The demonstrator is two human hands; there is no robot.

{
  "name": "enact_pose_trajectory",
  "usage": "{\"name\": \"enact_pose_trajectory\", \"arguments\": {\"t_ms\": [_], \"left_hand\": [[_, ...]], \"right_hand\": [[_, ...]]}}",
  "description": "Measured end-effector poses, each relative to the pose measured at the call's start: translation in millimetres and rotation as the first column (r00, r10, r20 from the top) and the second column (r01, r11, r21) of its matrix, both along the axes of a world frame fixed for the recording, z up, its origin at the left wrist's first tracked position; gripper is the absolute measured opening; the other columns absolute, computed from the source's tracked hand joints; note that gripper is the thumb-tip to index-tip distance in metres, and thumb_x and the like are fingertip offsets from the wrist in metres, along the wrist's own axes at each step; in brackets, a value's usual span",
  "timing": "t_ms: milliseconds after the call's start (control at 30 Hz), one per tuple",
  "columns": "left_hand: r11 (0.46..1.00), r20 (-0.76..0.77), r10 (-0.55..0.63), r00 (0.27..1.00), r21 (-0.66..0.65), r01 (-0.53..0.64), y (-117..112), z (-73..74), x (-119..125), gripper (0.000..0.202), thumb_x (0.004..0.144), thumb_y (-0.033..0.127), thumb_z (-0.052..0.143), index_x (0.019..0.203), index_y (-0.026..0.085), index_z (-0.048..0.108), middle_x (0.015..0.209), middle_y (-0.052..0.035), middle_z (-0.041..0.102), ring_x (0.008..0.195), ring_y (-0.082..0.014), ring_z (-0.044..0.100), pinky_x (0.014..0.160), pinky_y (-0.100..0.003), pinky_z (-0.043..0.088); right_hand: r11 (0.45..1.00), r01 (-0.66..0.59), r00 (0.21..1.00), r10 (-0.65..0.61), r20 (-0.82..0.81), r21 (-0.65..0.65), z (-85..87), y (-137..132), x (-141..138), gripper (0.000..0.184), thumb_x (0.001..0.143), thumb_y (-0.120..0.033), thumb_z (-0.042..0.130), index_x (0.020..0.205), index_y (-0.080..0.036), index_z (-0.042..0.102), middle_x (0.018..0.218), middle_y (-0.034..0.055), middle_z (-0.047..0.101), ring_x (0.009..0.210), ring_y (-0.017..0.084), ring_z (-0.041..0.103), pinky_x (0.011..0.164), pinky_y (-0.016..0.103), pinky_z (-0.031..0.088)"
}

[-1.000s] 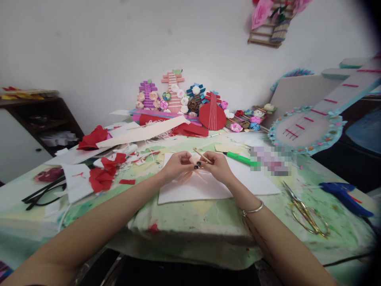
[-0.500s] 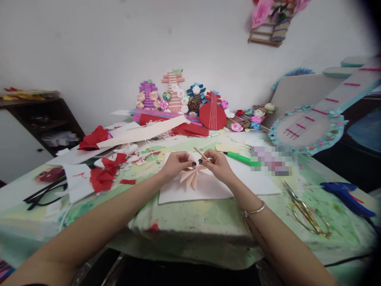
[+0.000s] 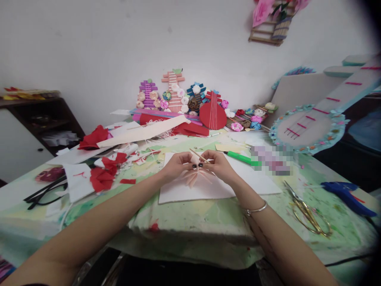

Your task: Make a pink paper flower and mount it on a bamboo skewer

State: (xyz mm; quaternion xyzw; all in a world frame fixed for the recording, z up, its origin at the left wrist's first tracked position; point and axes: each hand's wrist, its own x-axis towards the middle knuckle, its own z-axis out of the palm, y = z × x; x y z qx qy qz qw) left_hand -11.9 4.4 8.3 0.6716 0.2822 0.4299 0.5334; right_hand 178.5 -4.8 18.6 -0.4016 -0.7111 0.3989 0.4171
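My left hand [image 3: 176,166] and my right hand [image 3: 216,165] meet over a white sheet [image 3: 208,186] on the table. Both pinch a small pale pink paper piece [image 3: 193,174] with cut strips that hang down between them. My right hand also grips a thin wooden stick [image 3: 199,155] that points up and to the left above the pink piece. Both hands are closed, the fingertips nearly touching.
Gold scissors [image 3: 308,212] and a blue glue gun [image 3: 347,197] lie at the right. A green pen [image 3: 242,159] lies behind my right hand. Red paper scraps [image 3: 102,174] and black glasses [image 3: 41,194] lie left. Paper lute models [image 3: 212,113] and flowers stand at the back.
The pink piece's strips were fanned out flat half a second ago; now they are gathered closer under my fingers. My hands have stayed at the same spot, and the stick has tilted slightly.
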Motion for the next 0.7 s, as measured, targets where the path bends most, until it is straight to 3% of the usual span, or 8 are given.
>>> {"name": "enact_pose_trajectory", "arguments": {"t_ms": [167,433,700], "left_hand": [[1.000,0.033,-0.013,0.999,-0.001,0.013,2.1,-1.9,0.4,0.022,0.068,0.028,0.074,0.079,0.012,0.063,0.079,-0.0036,0.066,0.070,-0.0123,0.060,0.067,-0.024,0.044],[0.996,-0.050,0.088,0.995,0.025,-0.087,-2.7,4.3,1.5,0.024,0.066,0.030,0.075,0.075,0.011,0.064,0.074,-0.0033,0.066,0.069,-0.0134,0.060,0.067,-0.025,0.044],[0.989,-0.046,0.126,0.991,0.087,-0.121,-2.2,3.8,-0.2,0.020,0.066,0.027,0.074,0.073,0.011,0.065,0.071,-0.0026,0.066,0.066,-0.0126,0.058,0.065,-0.024,0.044]], "right_hand": [[1.000,-0.012,0.998,0.011,-0.054,-0.018,1.7,-0.1,-0.5,0.028,0.064,-0.035,0.073,0.079,-0.015,0.058,0.077,0.0005,0.061,0.065,0.012,0.059,0.059,0.023,0.046],[0.999,0.033,0.999,-0.033,0.006,-0.021,0.4,-2.6,0.3,0.025,0.068,-0.038,0.070,0.077,-0.016,0.059,0.064,-0.0009,0.060,0.057,0.011,0.055,0.050,0.020,0.039],[1.000,0.011,1.000,-0.011,-0.018,0.000,-1.7,0.8,0.0,0.023,0.069,-0.036,0.068,0.078,-0.015,0.062,0.072,0.0011,0.063,0.065,0.014,0.059,0.057,0.023,0.045]]}}
